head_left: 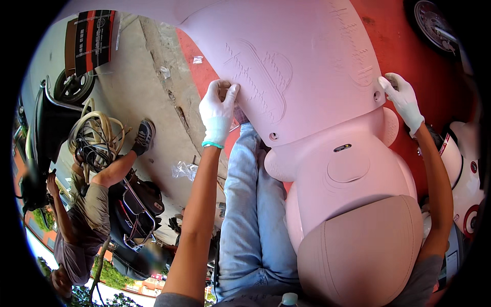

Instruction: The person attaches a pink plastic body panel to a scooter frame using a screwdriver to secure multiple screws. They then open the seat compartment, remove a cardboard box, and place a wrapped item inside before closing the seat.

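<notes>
A large pink embossed sheet, apparently a scooter floor mat (pixel 312 66), spreads in front of the seat of a pink scooter (pixel 327 148). It has raised lettering and a round hole near each lower corner. My left hand (pixel 218 105), in a white glove with a green cuff edge, is closed on the mat's left edge, thumb on top. At the right edge, beside a hole, my right hand (pixel 404 97) in a white glove pinches the rim; its fingertips are partly hidden. The scooter's brown-pink seat (pixel 360 250) lies nearest me.
My jeans-clad leg (pixel 245 189) stands left of the scooter. A person (pixel 87 220) is at the far left, near a parked scooter with coiled hoses (pixel 97 135). A white scooter (pixel 465 174) stands at right, a dark wheel (pixel 432 25) at upper right. Plastic wrapping (pixel 184 170) lies on the ground.
</notes>
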Demonstrator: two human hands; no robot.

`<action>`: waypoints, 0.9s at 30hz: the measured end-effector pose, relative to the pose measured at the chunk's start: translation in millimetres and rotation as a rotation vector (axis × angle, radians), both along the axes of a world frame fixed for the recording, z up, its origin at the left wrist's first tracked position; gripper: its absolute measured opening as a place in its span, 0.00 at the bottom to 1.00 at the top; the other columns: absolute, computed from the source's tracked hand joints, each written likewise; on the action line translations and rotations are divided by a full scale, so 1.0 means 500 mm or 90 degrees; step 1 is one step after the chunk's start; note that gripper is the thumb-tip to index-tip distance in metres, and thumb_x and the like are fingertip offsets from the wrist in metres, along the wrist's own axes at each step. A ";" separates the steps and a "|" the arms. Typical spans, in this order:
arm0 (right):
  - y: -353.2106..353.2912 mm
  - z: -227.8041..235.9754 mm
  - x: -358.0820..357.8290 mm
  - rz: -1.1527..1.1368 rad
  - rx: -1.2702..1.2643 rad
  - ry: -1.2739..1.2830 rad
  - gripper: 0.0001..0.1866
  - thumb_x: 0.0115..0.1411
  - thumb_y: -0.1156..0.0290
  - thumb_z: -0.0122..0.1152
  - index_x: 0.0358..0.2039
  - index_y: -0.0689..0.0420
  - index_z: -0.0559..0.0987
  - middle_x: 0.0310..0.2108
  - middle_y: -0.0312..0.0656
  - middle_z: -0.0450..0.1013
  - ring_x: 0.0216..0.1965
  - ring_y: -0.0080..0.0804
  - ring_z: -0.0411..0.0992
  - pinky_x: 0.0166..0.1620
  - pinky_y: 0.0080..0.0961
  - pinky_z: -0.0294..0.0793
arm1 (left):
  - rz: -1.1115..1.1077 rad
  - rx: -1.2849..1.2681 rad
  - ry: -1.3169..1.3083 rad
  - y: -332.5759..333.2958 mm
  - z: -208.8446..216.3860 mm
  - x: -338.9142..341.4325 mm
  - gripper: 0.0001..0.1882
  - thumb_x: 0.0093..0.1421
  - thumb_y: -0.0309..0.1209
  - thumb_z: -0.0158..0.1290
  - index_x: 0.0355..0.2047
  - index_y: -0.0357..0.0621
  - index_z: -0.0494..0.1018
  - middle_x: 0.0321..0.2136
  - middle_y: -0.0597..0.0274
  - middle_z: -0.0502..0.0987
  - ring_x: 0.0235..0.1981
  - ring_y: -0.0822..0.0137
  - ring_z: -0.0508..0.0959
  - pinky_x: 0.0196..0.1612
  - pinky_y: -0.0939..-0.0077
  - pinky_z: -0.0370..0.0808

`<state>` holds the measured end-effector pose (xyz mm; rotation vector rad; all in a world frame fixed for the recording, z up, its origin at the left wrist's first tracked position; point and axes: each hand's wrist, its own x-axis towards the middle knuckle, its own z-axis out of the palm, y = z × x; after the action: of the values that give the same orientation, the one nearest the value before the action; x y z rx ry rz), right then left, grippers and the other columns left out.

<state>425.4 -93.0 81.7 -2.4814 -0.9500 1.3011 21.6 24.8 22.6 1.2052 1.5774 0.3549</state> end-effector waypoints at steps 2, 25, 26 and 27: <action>0.012 0.114 -0.031 -0.019 -0.014 0.110 0.30 0.57 0.50 0.55 0.44 0.69 0.72 0.30 0.38 0.69 0.30 0.22 0.65 0.38 0.19 0.68 | -0.065 0.027 0.047 0.024 -0.015 -0.007 0.08 0.59 0.28 0.54 0.34 0.35 0.70 0.26 0.65 0.74 0.26 0.78 0.73 0.27 0.82 0.76; -0.320 0.615 -0.344 -0.077 0.352 -0.479 0.13 0.57 0.75 0.55 0.43 0.63 0.75 0.39 0.45 0.72 0.37 0.33 0.71 0.42 0.23 0.72 | -1.109 0.319 0.192 0.075 0.175 -0.039 0.08 0.55 0.35 0.53 0.33 0.48 0.72 0.34 0.59 0.75 0.36 0.54 0.76 0.39 0.61 0.72; -0.319 0.617 -0.356 -0.080 0.323 -0.508 0.12 0.56 0.75 0.55 0.42 0.63 0.75 0.39 0.45 0.72 0.37 0.33 0.71 0.42 0.24 0.72 | -1.203 0.391 0.137 0.097 0.145 -0.031 0.09 0.53 0.35 0.53 0.34 0.48 0.71 0.36 0.59 0.73 0.38 0.55 0.75 0.42 0.63 0.72; -0.318 0.614 -0.373 -0.094 0.318 -0.522 0.12 0.56 0.75 0.55 0.42 0.62 0.75 0.39 0.44 0.72 0.37 0.34 0.71 0.41 0.25 0.72 | -1.282 0.423 0.135 0.127 0.153 -0.003 0.09 0.53 0.34 0.53 0.34 0.48 0.71 0.36 0.59 0.73 0.39 0.56 0.74 0.44 0.63 0.71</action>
<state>238.9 -251.8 388.9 -2.5686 -1.0261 -0.0708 20.2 88.3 99.0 2.6775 -0.2581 -0.6544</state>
